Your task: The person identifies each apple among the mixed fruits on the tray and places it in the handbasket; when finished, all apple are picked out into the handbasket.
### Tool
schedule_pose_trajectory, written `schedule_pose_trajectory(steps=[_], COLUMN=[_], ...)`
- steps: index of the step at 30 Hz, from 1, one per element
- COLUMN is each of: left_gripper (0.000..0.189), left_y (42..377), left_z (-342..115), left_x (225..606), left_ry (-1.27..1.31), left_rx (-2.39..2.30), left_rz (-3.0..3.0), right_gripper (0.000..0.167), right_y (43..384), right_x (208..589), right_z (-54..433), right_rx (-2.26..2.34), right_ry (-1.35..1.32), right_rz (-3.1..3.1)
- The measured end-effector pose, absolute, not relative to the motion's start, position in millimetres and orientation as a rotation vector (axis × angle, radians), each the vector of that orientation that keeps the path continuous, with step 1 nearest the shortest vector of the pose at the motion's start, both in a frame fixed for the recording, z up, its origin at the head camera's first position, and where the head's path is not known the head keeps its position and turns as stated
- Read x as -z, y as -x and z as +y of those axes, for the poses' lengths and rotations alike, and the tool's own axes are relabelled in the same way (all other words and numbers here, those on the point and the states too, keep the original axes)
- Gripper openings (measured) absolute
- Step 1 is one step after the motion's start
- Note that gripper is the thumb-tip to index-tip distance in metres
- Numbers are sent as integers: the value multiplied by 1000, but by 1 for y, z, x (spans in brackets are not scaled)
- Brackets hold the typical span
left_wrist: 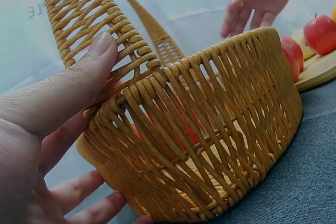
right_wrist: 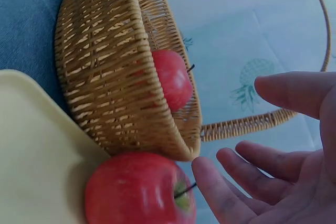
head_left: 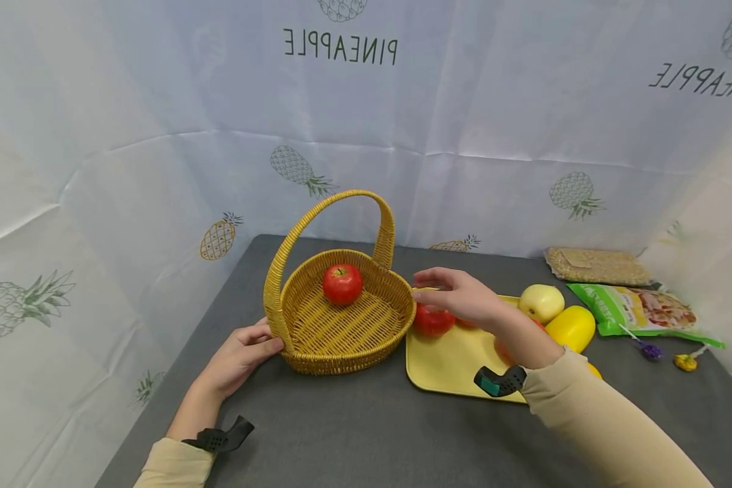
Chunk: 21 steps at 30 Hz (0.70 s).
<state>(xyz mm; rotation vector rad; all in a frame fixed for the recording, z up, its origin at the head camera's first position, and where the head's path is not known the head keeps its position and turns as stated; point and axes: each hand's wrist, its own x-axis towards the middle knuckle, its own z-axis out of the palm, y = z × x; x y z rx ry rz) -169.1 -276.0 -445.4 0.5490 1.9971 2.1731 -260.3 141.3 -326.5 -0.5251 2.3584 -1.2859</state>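
A woven yellow-brown basket (head_left: 341,359) with a tall arched handle stands on the table, and one red apple (head_left: 342,284) lies inside it. My left hand (head_left: 241,356) grips the basket at its left side; in the left wrist view the thumb (left_wrist: 100,45) lies on the base of the handle, with fingers along the outer wall. My right hand (head_left: 463,296) holds nothing and hovers by the basket's right rim, fingers loosely extended. Just below it a second red apple (right_wrist: 136,190) sits on the yellow tray (head_left: 445,369), close against the basket.
Toward the tray's right side are a pale round fruit (head_left: 541,303) and a yellow oblong fruit (head_left: 572,328), with more red fruit partly hidden by my right arm. Farther right lie a green food packet (head_left: 646,310), a beige packet (head_left: 596,266) and two wrapped lollipops (head_left: 651,351). A white curtain (head_left: 494,169) hangs behind.
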Motion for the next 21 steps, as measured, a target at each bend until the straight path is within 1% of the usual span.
schedule_pose_trajectory(steps=[5, 14, 21], left_gripper=[23, 19, 19], left_y=[169, 168, 169], left_z=[-276, -276, -275], left_x=[444, 446, 444], left_ry=[-553, -556, -520], left_rx=[-2167, -2173, -2174], left_rz=[2014, 2013, 2006], right_gripper=[59, 52, 52], right_y=[256, 249, 245], right_x=[329, 336, 343], right_z=[152, 169, 180], right_rx=[1290, 1260, 1286], right_ry=[518, 462, 413], right_rz=[2390, 2503, 2566])
